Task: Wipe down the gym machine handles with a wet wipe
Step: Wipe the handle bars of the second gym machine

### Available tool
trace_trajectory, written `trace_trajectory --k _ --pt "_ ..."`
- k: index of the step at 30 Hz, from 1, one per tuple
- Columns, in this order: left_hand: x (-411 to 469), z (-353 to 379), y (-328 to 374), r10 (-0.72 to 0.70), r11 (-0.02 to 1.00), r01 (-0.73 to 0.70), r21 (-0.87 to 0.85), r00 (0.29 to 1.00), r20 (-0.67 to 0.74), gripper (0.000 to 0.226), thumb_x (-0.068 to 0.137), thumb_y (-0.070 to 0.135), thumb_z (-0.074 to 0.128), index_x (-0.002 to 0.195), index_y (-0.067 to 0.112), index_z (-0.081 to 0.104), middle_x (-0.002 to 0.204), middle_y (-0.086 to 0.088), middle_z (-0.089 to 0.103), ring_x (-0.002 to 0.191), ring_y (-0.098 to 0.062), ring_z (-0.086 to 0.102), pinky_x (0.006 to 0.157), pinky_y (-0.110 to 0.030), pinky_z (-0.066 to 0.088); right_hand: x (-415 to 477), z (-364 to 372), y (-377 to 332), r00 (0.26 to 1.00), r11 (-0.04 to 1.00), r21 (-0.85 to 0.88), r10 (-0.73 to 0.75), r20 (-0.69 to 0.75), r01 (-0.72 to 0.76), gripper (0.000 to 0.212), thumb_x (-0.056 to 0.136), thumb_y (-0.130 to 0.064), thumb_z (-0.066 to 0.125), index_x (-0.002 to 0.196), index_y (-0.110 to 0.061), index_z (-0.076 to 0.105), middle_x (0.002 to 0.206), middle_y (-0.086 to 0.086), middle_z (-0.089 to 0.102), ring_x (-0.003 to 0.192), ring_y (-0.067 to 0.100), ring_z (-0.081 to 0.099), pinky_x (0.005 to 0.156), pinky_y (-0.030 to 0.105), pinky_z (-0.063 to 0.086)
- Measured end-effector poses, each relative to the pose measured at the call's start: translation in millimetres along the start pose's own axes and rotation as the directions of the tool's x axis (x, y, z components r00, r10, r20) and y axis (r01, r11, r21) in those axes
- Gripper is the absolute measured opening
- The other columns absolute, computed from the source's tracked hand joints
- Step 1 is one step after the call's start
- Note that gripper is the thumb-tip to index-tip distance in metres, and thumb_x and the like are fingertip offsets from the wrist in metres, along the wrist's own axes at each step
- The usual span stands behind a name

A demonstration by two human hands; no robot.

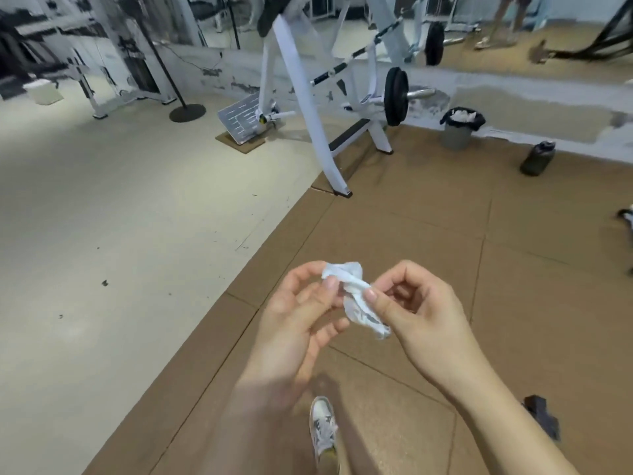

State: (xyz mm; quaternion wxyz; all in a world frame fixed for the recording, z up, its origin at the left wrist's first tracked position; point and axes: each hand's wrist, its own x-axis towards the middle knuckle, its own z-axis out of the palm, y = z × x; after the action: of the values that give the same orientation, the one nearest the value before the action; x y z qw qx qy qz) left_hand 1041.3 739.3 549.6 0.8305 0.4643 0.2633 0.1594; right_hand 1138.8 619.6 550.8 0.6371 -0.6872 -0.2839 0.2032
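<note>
A crumpled white wet wipe (354,296) hangs between both hands over the brown floor mat. My left hand (301,313) pinches its upper end with thumb and fingers. My right hand (418,310) pinches its middle, and the lower end dangles free. The white gym machine (318,108) stands well ahead of the hands, out of reach. Its black-gripped handle bar (356,53) slants up to the right, and black weight plates (396,96) sit on its side peg.
A grey bin with a black liner (459,128) and a dark bottle (537,157) stand by the mirrored wall at right. A round-based black stand (186,111) is at left. My shoe (323,430) is below the hands. A person's legs (507,18) show top right.
</note>
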Motion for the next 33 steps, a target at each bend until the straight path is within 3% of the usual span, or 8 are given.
trace_trajectory --k 2,6,10,14,21,24,27,33 --pt "46.1 1.3 19.5 0.022 0.992 -0.034 0.122 0.995 0.096 0.054 0.074 0.014 0.078 0.123 0.023 0.058 0.108 -0.007 0.069 0.095 -0.017 0.065 0.088 -0.037 0.051 49.9 2.4 -2.6 0.999 0.999 0.042 0.01 0.036 -0.012 0.014 0.085 -0.009 0.068 0.073 -0.012 0.063 0.067 0.007 0.066 0.062 0.014 0.058 0.056 0.023 0.045" --pt "134.0 8.1 64.0 0.21 0.915 -0.218 0.341 0.976 0.059 0.026 0.069 0.019 0.082 0.091 0.009 0.073 0.083 -0.008 0.072 0.081 -0.018 0.068 0.079 -0.032 0.052 144.6 1.5 -13.6 0.999 0.992 -0.119 -0.042 0.022 0.044 0.015 0.087 -0.016 0.067 0.073 -0.019 0.063 0.07 0.0 0.066 0.065 0.009 0.057 0.059 0.018 0.043" --pt "213.5 19.0 94.1 0.171 0.963 -0.209 0.168 0.962 0.213 0.037 0.073 0.02 0.075 0.096 -0.006 0.066 0.086 -0.019 0.067 0.085 -0.032 0.065 0.083 -0.042 0.051 224.3 -10.8 -19.1 1.0 0.999 -0.043 -0.009 0.015 0.01 0.019 0.089 -0.014 0.063 0.071 -0.018 0.06 0.067 -0.002 0.059 0.061 0.015 0.052 0.055 0.027 0.042" --pt "296.0 39.2 110.2 0.082 0.991 -0.102 0.084 0.974 0.213 0.043 0.072 0.011 0.072 0.104 -0.013 0.058 0.088 -0.019 0.068 0.079 -0.028 0.066 0.068 -0.03 0.055 302.8 -33.0 -10.9 0.992 0.977 0.181 0.119 -0.045 -0.109 0.023 0.094 -0.008 0.055 0.071 -0.013 0.057 0.063 0.011 0.052 0.049 0.015 0.043 0.044 0.022 0.038" --pt "457.1 103.0 131.4 0.166 0.924 -0.154 0.349 0.986 -0.005 0.022 0.072 0.016 0.064 0.09 0.005 0.074 0.071 -0.015 0.063 0.065 -0.017 0.054 0.064 -0.028 0.045 460.1 -101.3 21.7 0.978 0.894 0.396 0.185 0.097 -0.209 0.013 0.089 -0.021 0.06 0.088 -0.009 0.061 0.075 0.013 0.067 0.063 0.019 0.064 0.052 0.023 0.049" --pt "522.7 139.2 138.7 0.145 0.941 -0.105 0.322 0.984 -0.104 0.02 0.086 0.01 0.05 0.079 0.006 0.068 0.074 -0.014 0.068 0.069 -0.019 0.061 0.069 -0.034 0.048 530.6 -134.6 25.7 0.973 0.968 0.181 0.14 0.185 -0.174 0.026 0.073 -0.025 0.076 0.094 -0.012 0.069 0.086 0.019 0.069 0.071 0.027 0.064 0.065 0.031 0.052" --pt "582.8 167.1 146.4 0.14 0.942 -0.084 0.324 0.978 -0.153 0.02 0.089 0.01 0.049 0.071 0.008 0.057 0.068 -0.007 0.069 0.059 -0.012 0.06 0.061 -0.027 0.046 598.8 -158.8 30.4 0.987 0.994 -0.01 0.113 0.113 -0.113 0.006 0.077 -0.021 0.076 0.079 -0.017 0.072 0.077 0.014 0.065 0.066 0.019 0.055 0.064 0.029 0.045" --pt "702.7 189.6 174.4 0.161 0.948 -0.093 0.303 0.964 -0.21 0.023 0.084 0.009 0.068 0.071 0.013 0.049 0.061 -0.005 0.059 0.048 -0.01 0.051 0.054 -0.022 0.043 736.7 -180.9 54.4 0.942 0.905 0.271 0.336 0.019 -0.328 0.014 0.088 -0.019 0.064 0.082 -0.012 0.074 0.072 0.008 0.07 0.06 0.015 0.059 0.059 0.029 0.046"
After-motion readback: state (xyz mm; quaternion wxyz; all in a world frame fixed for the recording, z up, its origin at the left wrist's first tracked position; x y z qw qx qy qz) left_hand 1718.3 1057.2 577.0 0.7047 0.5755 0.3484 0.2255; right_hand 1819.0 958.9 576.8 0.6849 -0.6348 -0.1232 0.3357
